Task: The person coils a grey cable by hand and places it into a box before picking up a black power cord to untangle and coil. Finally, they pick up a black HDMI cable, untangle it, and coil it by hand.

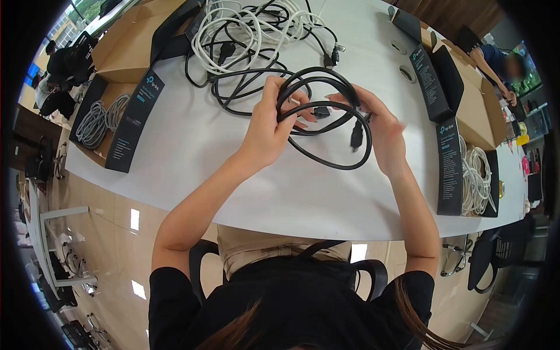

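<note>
A black power cable (pixel 329 164) is bent into loose loops above the white table, between my two hands. My left hand (pixel 267 125) is closed round the left side of the loops. On the right side, my right hand (pixel 382 128) curls its fingers about the same loops. One black plug (pixel 321 112) shows inside the coil near my left fingertips. Another black connector (pixel 357 135) hangs by my right palm. Just beyond my hands lies a tangle of white cables (pixel 233 34) and black cables (pixel 233 100), some with plugs at their ends.
An open TP-Link box (pixel 135 125) with grey cable coils (pixel 96 125) stands at the left. At the right, one box (pixel 449 169) holds white cables (pixel 478 184), with another box (pixel 430 81) behind it. A person (pixel 490 67) sits at the far right.
</note>
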{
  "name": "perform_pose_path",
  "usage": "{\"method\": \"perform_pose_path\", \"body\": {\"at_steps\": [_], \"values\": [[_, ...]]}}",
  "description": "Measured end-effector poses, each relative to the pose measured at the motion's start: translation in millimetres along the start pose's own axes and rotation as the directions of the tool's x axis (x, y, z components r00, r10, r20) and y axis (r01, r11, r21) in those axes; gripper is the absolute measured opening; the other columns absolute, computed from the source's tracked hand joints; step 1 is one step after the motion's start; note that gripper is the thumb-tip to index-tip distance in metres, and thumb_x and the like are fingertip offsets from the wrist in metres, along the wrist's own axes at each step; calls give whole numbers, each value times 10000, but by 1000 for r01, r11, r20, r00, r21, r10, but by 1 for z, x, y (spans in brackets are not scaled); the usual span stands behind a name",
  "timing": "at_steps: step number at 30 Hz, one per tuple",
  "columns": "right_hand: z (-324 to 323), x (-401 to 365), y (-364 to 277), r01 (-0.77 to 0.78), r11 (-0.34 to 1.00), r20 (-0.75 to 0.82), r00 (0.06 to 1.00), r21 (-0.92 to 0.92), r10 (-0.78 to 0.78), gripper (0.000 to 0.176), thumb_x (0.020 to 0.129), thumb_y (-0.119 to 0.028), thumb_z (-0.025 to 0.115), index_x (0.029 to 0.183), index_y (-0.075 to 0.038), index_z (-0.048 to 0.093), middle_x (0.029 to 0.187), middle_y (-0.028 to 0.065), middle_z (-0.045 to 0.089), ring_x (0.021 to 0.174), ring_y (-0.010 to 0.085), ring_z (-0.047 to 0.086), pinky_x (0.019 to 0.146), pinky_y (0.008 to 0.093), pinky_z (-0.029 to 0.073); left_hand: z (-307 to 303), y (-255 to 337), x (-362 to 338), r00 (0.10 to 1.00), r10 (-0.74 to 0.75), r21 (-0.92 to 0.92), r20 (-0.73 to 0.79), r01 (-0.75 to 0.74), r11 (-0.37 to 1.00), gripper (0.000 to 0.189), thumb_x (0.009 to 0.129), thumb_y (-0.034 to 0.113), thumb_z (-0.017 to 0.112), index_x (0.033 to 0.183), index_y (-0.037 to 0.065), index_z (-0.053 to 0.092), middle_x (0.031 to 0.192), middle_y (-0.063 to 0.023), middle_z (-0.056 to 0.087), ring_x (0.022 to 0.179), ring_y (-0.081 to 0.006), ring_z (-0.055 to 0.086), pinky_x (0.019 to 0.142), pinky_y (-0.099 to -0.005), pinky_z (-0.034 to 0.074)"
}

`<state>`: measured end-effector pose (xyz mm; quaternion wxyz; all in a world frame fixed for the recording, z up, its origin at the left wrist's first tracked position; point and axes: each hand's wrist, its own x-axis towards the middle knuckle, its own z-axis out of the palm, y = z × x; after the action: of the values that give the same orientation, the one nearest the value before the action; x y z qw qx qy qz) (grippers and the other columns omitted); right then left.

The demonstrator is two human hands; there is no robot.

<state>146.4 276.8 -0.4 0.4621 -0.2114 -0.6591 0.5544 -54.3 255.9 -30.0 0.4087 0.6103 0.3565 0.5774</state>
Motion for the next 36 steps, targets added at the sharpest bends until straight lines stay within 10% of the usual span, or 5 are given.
{"method": "perform_pose_path", "body": {"at_steps": [6, 19, 23, 24, 36], "values": [[14, -13, -2, -91, 892, -68, 995, -442, 68, 252, 858, 6, 508, 1108, 26, 526, 857, 63, 611, 619, 80, 544, 638, 218, 477, 0, 8, -6, 992, 66, 152, 110, -82, 985, 274, 772, -99, 450, 1007, 15, 365, 879, -115, 585, 762, -151, 624, 650, -240, 490], [22, -13, -4, 52, 998, -463, 885, -18, -54, 223, 964, -200, 360, 951, 10, 432, 586, 3, 333, 467, 85, 424, 561, 292, 541, 14, -9, -7, 964, 156, -238, 215, -103, 966, 809, 636, 59, 788, 1255, 47, 267, 1163, -148, 494, 1158, -255, 466, 977, -391, 355], [27, -13, 10, 43, 998, -522, 850, -48, -62, 226, 964, -205, 362, 964, 9, 432, 613, 2, 333, 486, 89, 433, 576, 298, 542, 25, 5, -11, 972, -53, -467, 228, 158, 870, 572, 788, 16, 626, 1232, 53, 268, 1129, -172, 525, 1061, -255, 548, 918, -360, 430], [28, -13, 13, 26, 998, -536, 843, -49, -48, 226, 965, -206, 361, 965, 9, 432, 619, 1, 332, 491, 89, 435, 577, 299, 541, 26, 4, -9, 973, 67, -375, 223, 22, 927, 428, 850, 10, 521, 1204, 45, 283, 1066, -165, 566, 980, -246, 599, 849, -321, 481], [23, -8, 14, 58, 985, -452, 883, -165, -128, 497, 886, -2, 438, 1341, -10, 237, 864, 94, 510, 617, 103, 521, 623, 277, 538, 12, 9, -5, 970, -182, -270, 162, 221, 937, 372, 918, 51, 384, 1274, 19, 281, 941, -116, 595, 826, -191, 643, 642, -246, 521]]}}
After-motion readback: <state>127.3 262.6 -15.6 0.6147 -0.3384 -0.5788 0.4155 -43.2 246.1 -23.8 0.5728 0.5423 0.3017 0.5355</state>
